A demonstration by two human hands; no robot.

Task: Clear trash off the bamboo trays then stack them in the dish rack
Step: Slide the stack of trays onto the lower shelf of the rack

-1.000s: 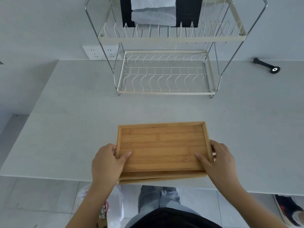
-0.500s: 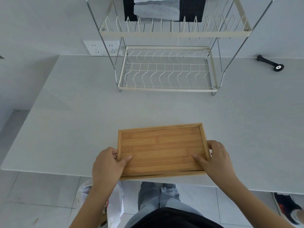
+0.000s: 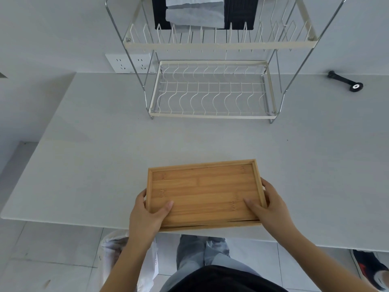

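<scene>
A bamboo tray (image 3: 205,190) with an empty bottom lies at the near edge of the white counter (image 3: 101,157). A thin strip of a second tray (image 3: 210,226) shows under its front edge. My left hand (image 3: 147,216) grips the tray's left side, thumb resting inside. My right hand (image 3: 271,209) grips the right side the same way. The two-tier wire dish rack (image 3: 212,89) stands at the back of the counter, both tiers without dishes.
A black handle-like tool (image 3: 345,81) lies at the back right. A wall socket (image 3: 130,63) sits behind the rack's left leg. A white plastic bag (image 3: 117,256) hangs below the counter on the left. A shoe (image 3: 370,268) is on the floor, right.
The top tray has slid forward a little, so less of the lower tray shows under it. My hands keep the same grip. The view has tilted slightly toward the rack.
</scene>
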